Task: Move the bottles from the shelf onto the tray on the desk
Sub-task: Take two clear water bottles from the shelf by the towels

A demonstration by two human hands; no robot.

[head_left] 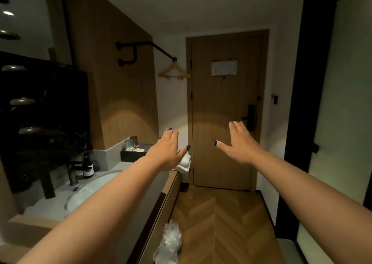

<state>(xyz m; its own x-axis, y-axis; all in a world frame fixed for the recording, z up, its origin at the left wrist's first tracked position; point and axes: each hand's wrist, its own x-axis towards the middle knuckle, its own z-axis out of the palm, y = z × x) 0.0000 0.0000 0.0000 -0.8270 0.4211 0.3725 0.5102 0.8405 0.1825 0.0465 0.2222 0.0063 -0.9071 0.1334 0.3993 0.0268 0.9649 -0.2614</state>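
- Dim hallway with a wooden door (221, 110) ahead and herringbone floor (217, 223) below.
- Grey worktop (112, 165) on the left carries a white sink (90, 191).
- Left hand (167, 151) and right hand (241, 143) reach forward, fingers straight and spread, holding nothing.
- Dark pump bottle (88, 167) stands just beside the tap (73, 173); no shelf or tray can be made out.

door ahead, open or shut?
Shut. The door sits flush in its frame, with no gap showing at either edge or along the floor.
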